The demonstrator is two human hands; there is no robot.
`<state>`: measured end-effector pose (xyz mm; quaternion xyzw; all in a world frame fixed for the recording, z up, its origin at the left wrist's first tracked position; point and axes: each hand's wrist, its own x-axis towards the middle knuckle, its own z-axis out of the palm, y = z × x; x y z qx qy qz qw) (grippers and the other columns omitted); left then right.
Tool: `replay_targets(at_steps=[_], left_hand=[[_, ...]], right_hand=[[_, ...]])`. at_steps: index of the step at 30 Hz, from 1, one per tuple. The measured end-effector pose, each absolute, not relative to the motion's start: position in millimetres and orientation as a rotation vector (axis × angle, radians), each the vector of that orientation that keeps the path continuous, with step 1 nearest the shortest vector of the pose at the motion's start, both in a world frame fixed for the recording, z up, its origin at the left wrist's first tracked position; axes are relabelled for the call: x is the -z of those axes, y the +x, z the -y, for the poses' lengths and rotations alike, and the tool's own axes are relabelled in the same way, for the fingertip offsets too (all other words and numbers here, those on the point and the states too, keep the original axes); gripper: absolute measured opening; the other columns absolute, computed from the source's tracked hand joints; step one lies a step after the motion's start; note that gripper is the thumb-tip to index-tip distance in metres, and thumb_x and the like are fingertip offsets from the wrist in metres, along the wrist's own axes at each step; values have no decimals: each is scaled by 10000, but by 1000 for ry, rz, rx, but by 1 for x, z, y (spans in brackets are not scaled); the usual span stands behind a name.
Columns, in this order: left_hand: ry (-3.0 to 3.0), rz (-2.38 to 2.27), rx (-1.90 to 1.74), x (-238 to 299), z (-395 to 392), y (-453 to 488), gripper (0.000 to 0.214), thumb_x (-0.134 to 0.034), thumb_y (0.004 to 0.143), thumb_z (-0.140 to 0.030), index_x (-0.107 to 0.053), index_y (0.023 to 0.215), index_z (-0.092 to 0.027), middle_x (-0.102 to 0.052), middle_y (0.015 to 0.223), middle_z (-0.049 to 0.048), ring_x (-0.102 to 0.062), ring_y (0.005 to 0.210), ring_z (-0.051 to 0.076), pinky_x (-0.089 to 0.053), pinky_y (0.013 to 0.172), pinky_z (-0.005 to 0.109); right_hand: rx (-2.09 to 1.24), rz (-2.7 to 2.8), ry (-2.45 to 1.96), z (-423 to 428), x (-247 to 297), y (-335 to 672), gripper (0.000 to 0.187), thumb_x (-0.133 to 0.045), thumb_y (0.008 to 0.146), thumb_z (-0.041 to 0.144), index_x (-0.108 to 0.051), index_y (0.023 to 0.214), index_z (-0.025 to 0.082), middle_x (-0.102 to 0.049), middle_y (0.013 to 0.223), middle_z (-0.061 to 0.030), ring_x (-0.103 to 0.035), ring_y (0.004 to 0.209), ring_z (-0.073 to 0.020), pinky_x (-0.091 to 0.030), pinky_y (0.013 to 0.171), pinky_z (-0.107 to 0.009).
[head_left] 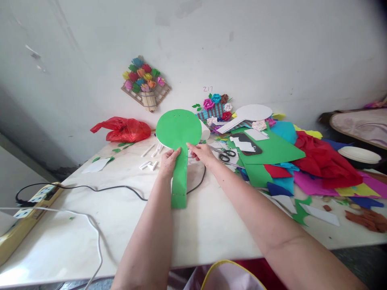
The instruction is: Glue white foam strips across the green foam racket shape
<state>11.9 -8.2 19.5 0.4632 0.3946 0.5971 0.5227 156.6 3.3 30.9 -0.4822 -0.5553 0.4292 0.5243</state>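
Observation:
A flat green paddle-shaped cutout (179, 128), with a round head and a long straight handle, stands upright above the table. My left hand (169, 162) pinches the left edge of its handle just below the head, thumb on the front. At the right side, where head and handle meet, my right hand (201, 152) grips it with the thumb against the front face. Fingers behind the cutout are partly hidden. Black-handled scissors (226, 155) lie on the table beyond my right wrist. Short white sticks (148, 165) lie to the left of my left hand.
A white paddle-shaped cutout (254, 112) rests on the craft pile at the back. Coloured sheets (326, 161), green sheet (284, 151) and a phone (246, 143) cover the right. A red plastic bag (127, 129), a power strip (33, 205) and cables occupy the left.

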Motion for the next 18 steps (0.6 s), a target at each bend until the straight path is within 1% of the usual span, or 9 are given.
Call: replay_targets(at_steps=[4, 7, 13, 18], left_hand=[[1132, -948, -1417, -20, 9, 13, 303, -704, 563, -396, -540, 619, -147, -519, 463, -42, -448, 371, 74, -339, 385, 199], [1156, -953, -1399, -21, 10, 15, 303, -702, 567, -397, -535, 610, -149, -489, 439, -50, -431, 356, 69, -320, 373, 195], [1158, -959, -1370, -21, 11, 17, 311, -698, 574, -395, -510, 570, -147, -488, 437, -44, -417, 347, 63, -301, 360, 191], [1133, -951, -1370, -20, 11, 17, 297, -693, 573, -396, -539, 605, -144, -506, 453, -37, -443, 373, 77, -332, 383, 200]], right_hand=[[-1024, 1307, -1212, -2, -30, 151, 461, -624, 602, 577, -533, 517, 133, -517, 449, 6, -414, 348, -43, -297, 309, -161], [-1098, 1200, -1222, 1, -31, 149, 413, -663, 597, 517, -516, 526, 137, -511, 453, 20, -403, 337, -34, -295, 299, -154], [-1212, 1154, -1169, 0, -31, 150, 304, -677, 654, 358, -509, 532, 136, -495, 426, 40, -398, 322, -31, -331, 313, -153], [-1294, 1201, -1095, -5, -29, 154, 266, -638, 705, 303, -522, 546, 124, -508, 442, 41, -411, 333, -28, -362, 334, -145]])
